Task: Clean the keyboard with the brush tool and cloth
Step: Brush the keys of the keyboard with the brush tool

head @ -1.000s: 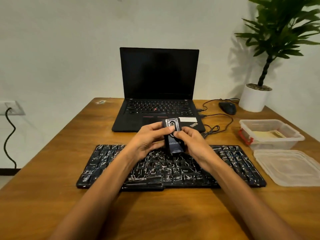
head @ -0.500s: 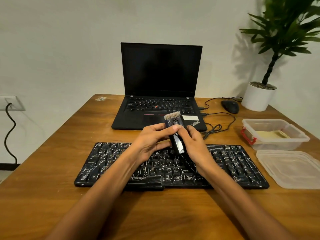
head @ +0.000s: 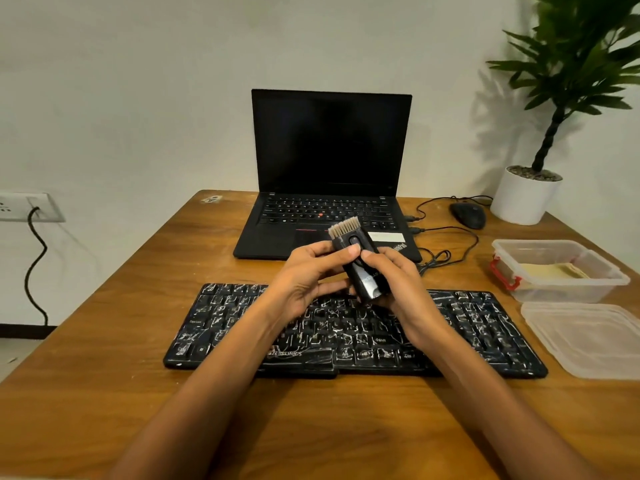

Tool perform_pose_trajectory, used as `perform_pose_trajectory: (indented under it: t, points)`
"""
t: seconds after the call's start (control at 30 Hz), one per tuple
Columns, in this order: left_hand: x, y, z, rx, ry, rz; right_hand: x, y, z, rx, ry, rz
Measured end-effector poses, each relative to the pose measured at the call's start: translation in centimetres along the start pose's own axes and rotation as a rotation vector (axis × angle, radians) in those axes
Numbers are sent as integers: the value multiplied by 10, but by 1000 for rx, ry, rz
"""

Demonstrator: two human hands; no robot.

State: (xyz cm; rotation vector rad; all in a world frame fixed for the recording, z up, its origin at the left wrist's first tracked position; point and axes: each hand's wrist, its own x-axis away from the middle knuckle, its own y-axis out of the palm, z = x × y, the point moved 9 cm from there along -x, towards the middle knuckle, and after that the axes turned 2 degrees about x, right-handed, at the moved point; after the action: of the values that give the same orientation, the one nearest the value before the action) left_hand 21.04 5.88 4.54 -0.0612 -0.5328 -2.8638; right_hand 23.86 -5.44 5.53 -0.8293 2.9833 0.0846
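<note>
A black keyboard (head: 467, 327) smeared with white dust lies across the wooden table. Above its middle, both my hands hold a small black brush tool (head: 363, 271) with pale bristles sticking out of its top end. My left hand (head: 308, 275) grips the tool's left side, thumb on its face. My right hand (head: 398, 285) grips its right side and lower end, thumb near the slider. A yellowish cloth (head: 550, 270) lies folded in a clear plastic box (head: 588, 289) at the right.
A shut-off black laptop (head: 329, 150) stands open behind the keyboard. A black mouse (head: 467, 214) with cables and a potted plant (head: 526, 199) sit at the back right. The box's clear lid (head: 585, 337) lies right of the keyboard.
The bristles have come out of the tool's top end, where one second ago none showed. The tool now tilts with its top to the left. Both hands keep their hold.
</note>
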Motion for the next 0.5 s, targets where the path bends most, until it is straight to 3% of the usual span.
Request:
perform_pose_trajectory:
  t: [0.2, 0.33, 0.5]
  points:
    - [6, -15, 6, -16, -2, 9, 1, -3, -6, 8, -26, 18]
    - [16, -32, 12, -49, -4, 24, -2, 4, -13, -168, -32, 38]
    - [32, -52, 23, -111, 31, 44, -12, 40, -9, -424, 115, -24]
